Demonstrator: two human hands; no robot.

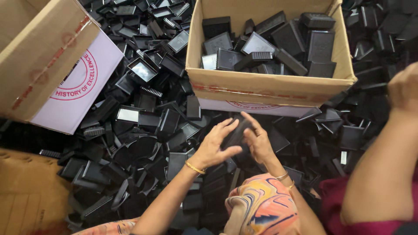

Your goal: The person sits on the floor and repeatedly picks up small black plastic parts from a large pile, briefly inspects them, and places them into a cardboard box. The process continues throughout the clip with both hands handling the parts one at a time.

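Both the left hand (214, 146) and right hand (257, 141) clasp a black rectangular plastic casing (235, 135) between curled fingers, just below the open cardboard box (270, 87).

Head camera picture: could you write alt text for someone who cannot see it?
Seen from above, a person's left hand and right hand hold a black plastic part between them over a floor heaped with similar black parts. An open cardboard box beyond the hands is partly filled with them; another person's arm shows at right.
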